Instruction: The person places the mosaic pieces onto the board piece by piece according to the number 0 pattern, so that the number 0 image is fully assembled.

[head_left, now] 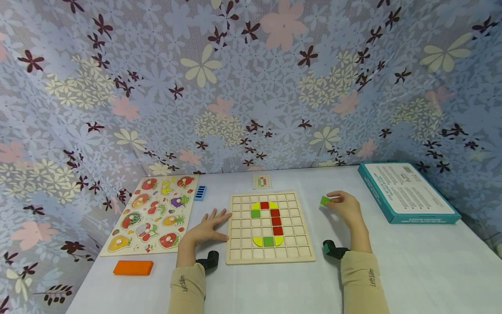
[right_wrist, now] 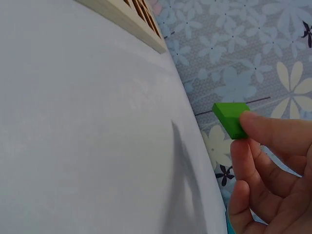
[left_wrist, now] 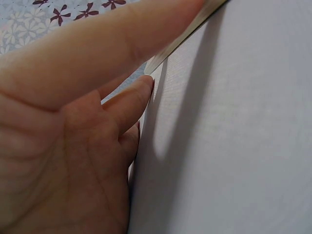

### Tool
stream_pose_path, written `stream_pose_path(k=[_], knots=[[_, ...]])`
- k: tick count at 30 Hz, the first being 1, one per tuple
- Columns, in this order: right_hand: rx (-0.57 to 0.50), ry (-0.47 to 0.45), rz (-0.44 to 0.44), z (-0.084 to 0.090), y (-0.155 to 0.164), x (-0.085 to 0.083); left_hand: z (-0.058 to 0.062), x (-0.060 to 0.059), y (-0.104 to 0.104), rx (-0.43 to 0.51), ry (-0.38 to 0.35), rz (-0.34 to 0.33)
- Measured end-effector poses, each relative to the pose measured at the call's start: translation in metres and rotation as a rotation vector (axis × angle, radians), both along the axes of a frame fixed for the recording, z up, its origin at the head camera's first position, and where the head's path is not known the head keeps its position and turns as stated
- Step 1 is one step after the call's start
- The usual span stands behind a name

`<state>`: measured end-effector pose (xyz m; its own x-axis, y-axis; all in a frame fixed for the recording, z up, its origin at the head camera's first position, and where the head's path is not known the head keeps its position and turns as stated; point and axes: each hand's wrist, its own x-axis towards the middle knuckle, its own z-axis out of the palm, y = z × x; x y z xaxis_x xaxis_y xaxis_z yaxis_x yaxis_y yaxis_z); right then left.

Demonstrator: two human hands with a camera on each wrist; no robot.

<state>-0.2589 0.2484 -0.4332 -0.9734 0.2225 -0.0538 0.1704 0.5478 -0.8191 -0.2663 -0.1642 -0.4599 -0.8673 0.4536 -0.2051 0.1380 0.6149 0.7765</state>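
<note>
A wooden grid board [head_left: 243, 257] lies in the middle of the table, with red, green and yellow tiles set in a ring in its cells. My left hand [head_left: 205, 229] rests at the board's left edge, fingers spread, thumb and fingertips touching or very near it; it holds nothing. In the left wrist view the thumb [left_wrist: 107, 48] reaches to the board's edge. To the right of the board, my right hand [head_left: 347, 209] pinches a green square tile [right_wrist: 229, 117] between thumb and fingers, held above the table. Behind the board lies a small pattern card [head_left: 268, 176].
A fruit puzzle board [head_left: 157, 222] lies at the left, with a small blue block [head_left: 200, 193] beside it. An orange block [head_left: 133, 267] sits nearer the front left. At the back right is a teal and white box [head_left: 412, 192]. A flowered cloth [head_left: 251, 87] hangs behind the table.
</note>
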Motion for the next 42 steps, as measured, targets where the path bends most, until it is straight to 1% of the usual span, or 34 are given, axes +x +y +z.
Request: stream_pose_path(k=[8,11,17,18,30,36,42], knots=[[-0.032,0.026,0.000,0.002,-0.009,-0.002,0.001,0.001,0.000,0.003,-0.004,0.000],[-0.067,0.040,0.002,0.002,-0.013,-0.004,0.001,0.001,0.000,-0.003,0.001,-0.003],[-0.103,0.051,0.053,0.003,-0.020,-0.007,0.002,0.001,0.001,-0.004,-0.003,0.003],[-0.099,0.052,0.074,0.004,-0.022,-0.007,0.002,0.000,0.001,-0.005,-0.003,0.003],[-0.135,0.089,0.174,0.007,-0.039,-0.009,0.002,0.000,0.000,-0.007,-0.010,0.002],[-0.150,0.091,0.195,0.005,-0.049,-0.012,0.002,-0.001,0.000,-0.019,0.029,-0.029],[-0.132,0.089,0.205,0.008,-0.060,-0.013,0.001,-0.001,-0.001,-0.013,0.021,-0.025]])
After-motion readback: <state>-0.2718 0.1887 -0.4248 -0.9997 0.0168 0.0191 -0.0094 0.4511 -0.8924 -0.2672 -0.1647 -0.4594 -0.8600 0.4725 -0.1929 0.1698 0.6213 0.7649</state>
